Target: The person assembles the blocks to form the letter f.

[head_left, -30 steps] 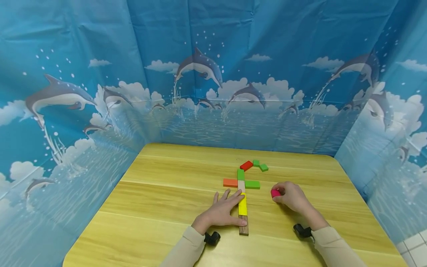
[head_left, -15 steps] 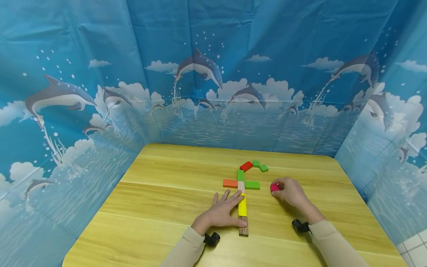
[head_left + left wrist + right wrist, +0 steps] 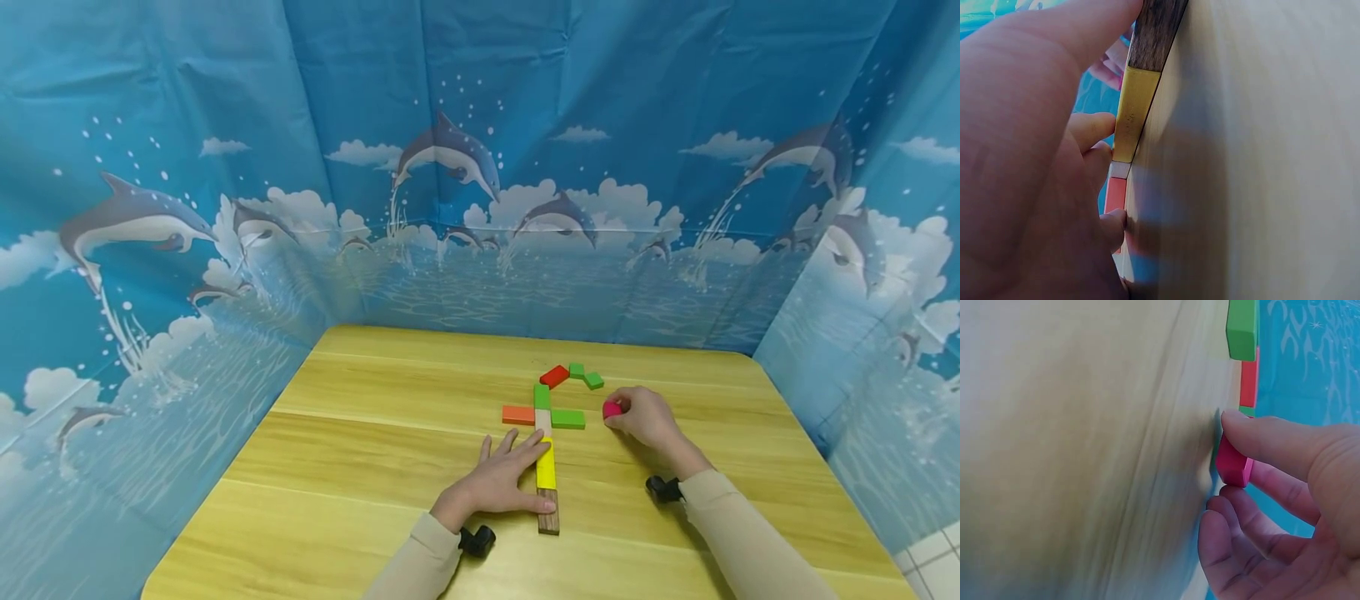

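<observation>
My right hand (image 3: 651, 419) pinches a small pink block (image 3: 611, 410) between thumb and fingers, right of the block figure. In the right wrist view the pink block (image 3: 1234, 464) is close to the tabletop; contact cannot be told. My left hand (image 3: 491, 483) lies with spread fingers over the column, index finger at the yellow block (image 3: 546, 471) and thumb on the dark brown block (image 3: 549, 522). Above them come a pale wood block (image 3: 543, 418) and a green block (image 3: 542, 397). An orange block (image 3: 517, 415) and a long green block (image 3: 567, 419) form side arms.
A red block (image 3: 554, 377) and two small green blocks, one (image 3: 577, 371) beside the other (image 3: 594, 381), curve rightward from the column's top. The wooden table (image 3: 360, 433) has a blue dolphin-printed curtain (image 3: 480, 283) behind it and along its sides.
My right hand has moved a little away from me and leftward with the pink block, nearer the small green blocks. My left hand has stayed in place on the column.
</observation>
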{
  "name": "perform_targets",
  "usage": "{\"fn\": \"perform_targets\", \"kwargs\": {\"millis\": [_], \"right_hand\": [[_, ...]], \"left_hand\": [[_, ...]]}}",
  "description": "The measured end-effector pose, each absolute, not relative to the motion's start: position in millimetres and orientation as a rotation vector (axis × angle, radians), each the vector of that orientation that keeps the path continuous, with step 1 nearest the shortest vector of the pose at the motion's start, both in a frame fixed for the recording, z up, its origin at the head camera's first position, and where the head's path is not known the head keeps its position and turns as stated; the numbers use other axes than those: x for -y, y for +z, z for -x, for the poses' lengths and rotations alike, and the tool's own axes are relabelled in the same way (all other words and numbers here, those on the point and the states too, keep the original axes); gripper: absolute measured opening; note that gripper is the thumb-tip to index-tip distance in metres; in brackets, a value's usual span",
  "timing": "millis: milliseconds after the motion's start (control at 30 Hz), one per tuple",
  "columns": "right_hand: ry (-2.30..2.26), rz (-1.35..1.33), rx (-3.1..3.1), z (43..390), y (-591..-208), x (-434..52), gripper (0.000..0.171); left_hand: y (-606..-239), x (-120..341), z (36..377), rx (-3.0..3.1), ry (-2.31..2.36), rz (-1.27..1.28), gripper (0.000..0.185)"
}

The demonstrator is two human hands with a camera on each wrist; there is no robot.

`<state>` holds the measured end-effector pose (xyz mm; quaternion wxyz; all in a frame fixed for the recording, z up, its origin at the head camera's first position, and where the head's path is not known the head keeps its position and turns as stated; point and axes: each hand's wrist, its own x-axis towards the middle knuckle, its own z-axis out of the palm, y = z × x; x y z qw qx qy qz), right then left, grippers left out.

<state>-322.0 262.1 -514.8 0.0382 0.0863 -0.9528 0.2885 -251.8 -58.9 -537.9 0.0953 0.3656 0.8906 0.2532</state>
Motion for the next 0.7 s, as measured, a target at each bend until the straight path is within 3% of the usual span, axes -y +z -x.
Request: {"fn": "perform_targets", "kwargs": {"millis": [333,700], "right_hand": [[0.904,-0.21,2.897,339.6,-519.8,-258.3,0.038],[0.935,-0.156,2.869,347.6,-517.7,-250.7,0.035]], "left_hand": [[-539.2,58.2,250.5,-2.66,0.725,-1.08,0.093],[-538.9,58.3,251.6,-2.666,0.726,-1.07,0.093]]}}
